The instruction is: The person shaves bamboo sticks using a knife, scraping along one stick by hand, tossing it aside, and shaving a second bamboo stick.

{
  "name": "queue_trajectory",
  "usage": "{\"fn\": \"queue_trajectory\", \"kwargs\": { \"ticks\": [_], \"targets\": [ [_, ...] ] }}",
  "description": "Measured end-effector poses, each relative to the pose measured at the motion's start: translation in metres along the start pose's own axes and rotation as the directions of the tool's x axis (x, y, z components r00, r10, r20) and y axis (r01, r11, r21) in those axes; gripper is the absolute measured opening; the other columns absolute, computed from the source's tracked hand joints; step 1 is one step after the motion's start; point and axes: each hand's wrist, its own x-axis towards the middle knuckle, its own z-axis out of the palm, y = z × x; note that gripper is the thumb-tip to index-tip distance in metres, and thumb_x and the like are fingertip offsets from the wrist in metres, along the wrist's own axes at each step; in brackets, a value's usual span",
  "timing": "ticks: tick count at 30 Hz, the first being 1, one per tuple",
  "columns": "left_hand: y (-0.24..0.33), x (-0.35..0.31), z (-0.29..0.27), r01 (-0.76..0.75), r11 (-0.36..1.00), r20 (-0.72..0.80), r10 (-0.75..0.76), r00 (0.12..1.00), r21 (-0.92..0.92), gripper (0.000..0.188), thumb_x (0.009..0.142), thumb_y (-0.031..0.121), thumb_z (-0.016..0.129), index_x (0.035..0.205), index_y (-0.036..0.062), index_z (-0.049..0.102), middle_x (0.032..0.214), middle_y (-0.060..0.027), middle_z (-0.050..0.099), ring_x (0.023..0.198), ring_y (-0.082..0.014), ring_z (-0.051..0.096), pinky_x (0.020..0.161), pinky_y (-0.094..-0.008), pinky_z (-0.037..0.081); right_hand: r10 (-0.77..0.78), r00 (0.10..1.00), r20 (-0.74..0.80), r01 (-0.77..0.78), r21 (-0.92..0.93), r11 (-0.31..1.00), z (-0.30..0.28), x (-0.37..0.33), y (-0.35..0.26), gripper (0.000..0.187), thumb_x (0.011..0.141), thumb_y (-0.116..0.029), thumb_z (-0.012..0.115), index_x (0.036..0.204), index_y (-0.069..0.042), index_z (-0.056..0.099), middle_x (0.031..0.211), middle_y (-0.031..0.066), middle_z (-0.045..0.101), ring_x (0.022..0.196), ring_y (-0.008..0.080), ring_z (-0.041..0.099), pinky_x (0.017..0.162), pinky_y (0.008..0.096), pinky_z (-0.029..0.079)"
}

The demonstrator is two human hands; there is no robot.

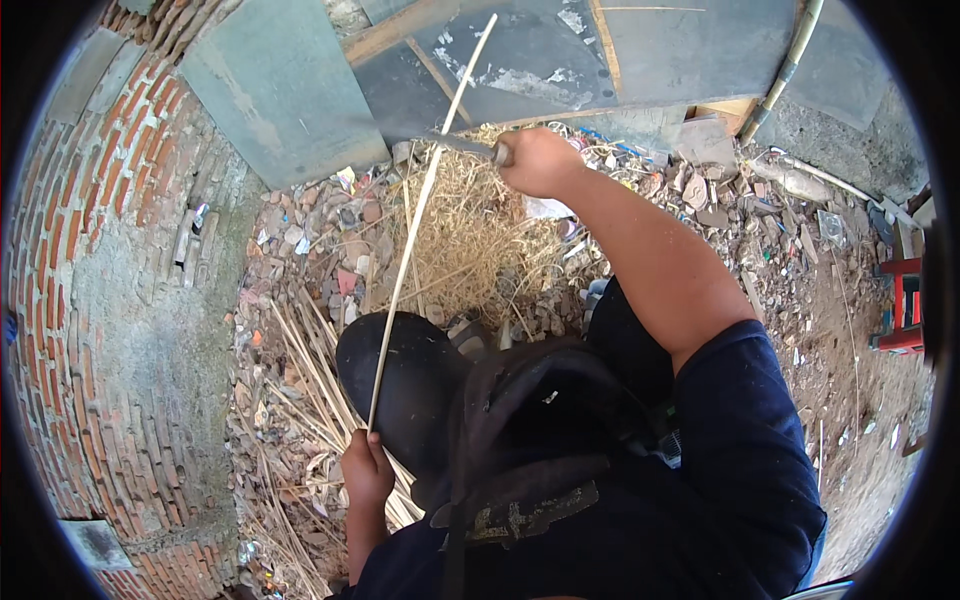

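My left hand is closed around the lower end of a long, pale bamboo strip. The strip slants up and away past my left knee to the far panels. In my closed right hand is the handle of a large knife, held at the far side of the work. Its blade points left and crosses the strip; toward the tip it is blurred. Under them lies a heap of thin straw-coloured shavings. More bamboo strips lie in a bundle on the ground beside my left leg.
A worn brick wall stands on the left. Grey panels and a bamboo pole close off the far side. Rubble and litter cover the ground. At the right edge is a red stool-like object.
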Motion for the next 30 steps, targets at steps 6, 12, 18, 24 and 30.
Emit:
{"fn": "queue_trajectory", "kwargs": {
  "ticks": [6, 12, 18, 24, 30],
  "targets": [
    [-0.011, -0.006, -0.002, 0.007, 0.986, 0.028, -0.002, 1.0, -0.166, 0.038, 0.107, 0.03, 0.043, 0.084, 0.0002, 0.051, 0.06, -0.0199, 0.054, 0.055, -0.0403, 0.057, 0.052, -0.0467, 0.041, -0.02, 0.992, -0.126, 0.061, 0.333, 0.941, -0.001, -0.001, 0.004, 0.033, 0.082, -0.032, 0.074, 0.098, -0.004, 0.066, 0.081, 0.0133, 0.07, 0.077, 0.0268, 0.068, 0.072, 0.0399, 0.053],
    [-0.011, -0.002, -0.012, 0.03, 0.972, 0.093, -0.008, 0.996, -0.233, 0.041, 0.107, 0.031, 0.044, 0.082, -0.0003, 0.05, 0.058, -0.0149, 0.051, 0.051, -0.026, 0.049, 0.052, -0.0406, 0.04, -0.013, 1.0, 0.017, -0.004, 0.731, 0.682, -0.007, -0.009, -0.019, 0.023, 0.089, -0.029, 0.076, 0.095, -0.01, 0.064, 0.073, 0.0004, 0.061, 0.053, 0.0076, 0.05, 0.051, 0.027, 0.041],
    [-0.016, -0.005, -0.023, 0.143, 0.935, 0.241, -0.065, 0.968, -0.325, 0.042, 0.105, 0.031, 0.046, 0.078, -0.0002, 0.05, 0.058, -0.0107, 0.05, 0.053, -0.0183, 0.048, 0.051, -0.0365, 0.037, -0.017, 0.999, 0.046, -0.029, 0.832, 0.554, -0.011, -0.01, -0.024, 0.02, 0.09, -0.027, 0.075, 0.096, -0.011, 0.064, 0.069, -0.0019, 0.057, 0.053, 0.0075, 0.049, 0.05, 0.0267, 0.04],
    [-0.009, 0.002, -0.026, 0.078, 0.94, 0.2, -0.011, 0.98, -0.332, 0.039, 0.101, 0.033, 0.055, 0.083, -0.0007, 0.06, 0.063, -0.0081, 0.058, 0.058, -0.0155, 0.054, 0.055, -0.0334, 0.043, -0.086, 0.996, 0.013, 0.025, 0.907, 0.421, -0.01, -0.01, -0.023, 0.017, 0.091, -0.022, 0.074, 0.094, -0.01, 0.063, 0.073, -0.0007, 0.058, 0.052, 0.0079, 0.047, 0.052, 0.0258, 0.039],
    [0.014, 0.011, -0.036, 0.155, 0.955, 0.282, -0.08, 0.956, -0.254, 0.041, 0.099, 0.037, 0.061, 0.085, -0.0009, 0.06, 0.064, -0.0062, 0.057, 0.06, -0.0127, 0.052, 0.055, -0.0328, 0.043, -0.102, 0.995, -0.022, 0.06, 0.921, 0.384, -0.013, -0.016, -0.026, 0.016, 0.09, -0.02, 0.075, 0.091, -0.009, 0.063, 0.073, -0.0011, 0.058, 0.053, 0.0079, 0.047, 0.054, 0.0254, 0.039]
  ]
}}
